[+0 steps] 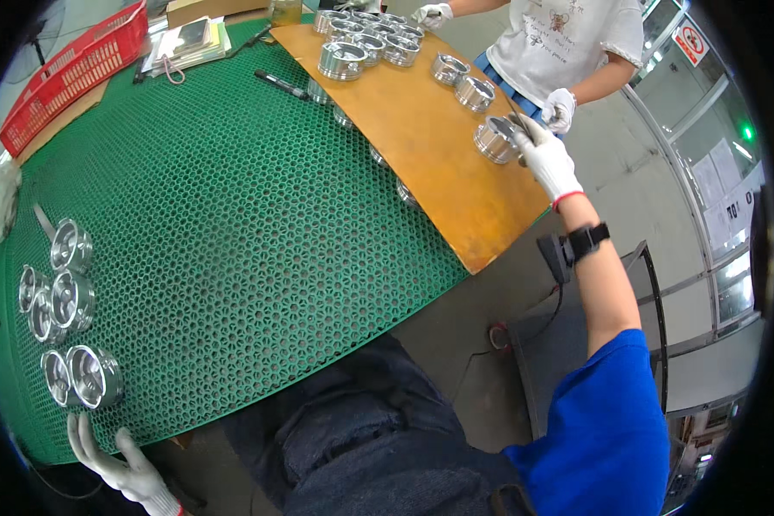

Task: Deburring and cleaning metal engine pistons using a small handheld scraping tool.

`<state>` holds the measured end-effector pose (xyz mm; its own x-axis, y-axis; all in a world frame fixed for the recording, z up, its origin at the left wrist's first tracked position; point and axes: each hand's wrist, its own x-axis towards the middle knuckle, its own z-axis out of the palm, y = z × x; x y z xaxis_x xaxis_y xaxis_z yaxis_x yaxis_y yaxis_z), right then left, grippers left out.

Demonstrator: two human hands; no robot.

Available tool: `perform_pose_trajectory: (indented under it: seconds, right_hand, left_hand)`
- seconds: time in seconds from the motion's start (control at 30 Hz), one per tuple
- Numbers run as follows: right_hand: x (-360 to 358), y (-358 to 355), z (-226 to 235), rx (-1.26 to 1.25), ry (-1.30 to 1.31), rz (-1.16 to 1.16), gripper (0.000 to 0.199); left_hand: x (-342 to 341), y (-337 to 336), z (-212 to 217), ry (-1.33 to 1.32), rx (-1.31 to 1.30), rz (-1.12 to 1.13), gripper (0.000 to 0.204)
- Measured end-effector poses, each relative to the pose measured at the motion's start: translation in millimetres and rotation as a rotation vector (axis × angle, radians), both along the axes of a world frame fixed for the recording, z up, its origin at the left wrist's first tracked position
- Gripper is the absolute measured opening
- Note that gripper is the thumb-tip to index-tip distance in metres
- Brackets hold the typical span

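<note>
My right hand (545, 161), in a white glove, reaches across to the board's right side. Its fingers close on the rim of a silver metal piston (495, 139) standing on the orange-brown board (430, 172). A thin dark rod (514, 110) shows at those fingertips; whether I grip it too is unclear. Low at the left, my gloved left hand (116, 464) is open, fingers apart, holding nothing. Its fingertips are by the near edge of the green mat, just below a pair of pistons (95, 377). More pistons (71, 300) lie on their sides beyond that pair.
Several pistons (342, 61) crowd the board's far end, and others sit partly under its left edge. A black marker (281, 84) lies on the green mat (232, 224). A red basket (77, 73) and papers (187, 43) lie far left. A gloved co-worker (568, 43) stands across.
</note>
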<state>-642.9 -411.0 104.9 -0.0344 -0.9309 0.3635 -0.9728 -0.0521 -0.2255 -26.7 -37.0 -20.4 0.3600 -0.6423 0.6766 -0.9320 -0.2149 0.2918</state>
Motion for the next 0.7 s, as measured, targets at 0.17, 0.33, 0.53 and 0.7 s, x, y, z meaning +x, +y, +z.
perform_pose_trajectory:
  seconds: [0.17,0.33,0.53,0.7]
  right_hand:
    - [-4,-42,11,0.359,-0.301,-0.129,0.053]
    - [-8,-64,-4,0.344,-0.153,-0.066,0.044]
    - [86,5,22,0.282,-0.157,0.138,0.036]
    - [229,60,19,0.237,-0.115,0.716,0.037]
  left_hand:
    - [-28,3,7,-0.065,0.113,-0.098,0.045]
    - [-62,-7,13,0.067,0.157,-0.218,0.036]
    - [-80,-18,10,0.183,0.161,-0.344,0.042]
    - [-99,-32,20,0.165,0.194,-0.426,0.042]
